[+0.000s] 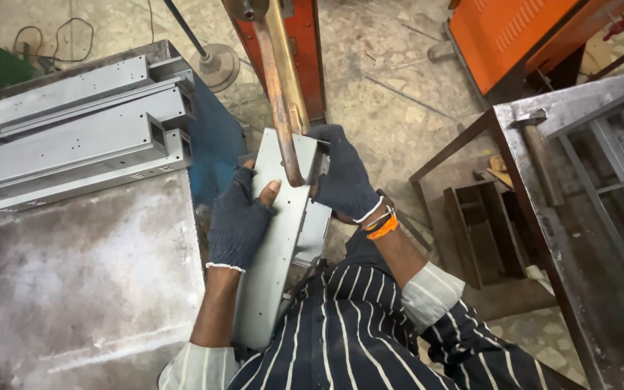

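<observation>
A long grey sheet-metal channel [272, 260] runs from my body up toward a copper-coloured arm [277, 108] of a red machine [301, 50]. My left hand [240, 220], in a dark fingerless glove, grips the channel's left edge. My right hand [342, 177], in a dark full glove with an orange wristband, holds the channel's right side near its far end. The copper arm's tip comes down onto the channel between my two hands.
Several similar grey channels [74, 137] lie stacked on a worn metal table [88, 289] at the left. A rusty steel frame [543, 217] with a hammer [539, 155] stands at the right. An orange cabinet [514, 36] is at the back right. Below is a stone floor.
</observation>
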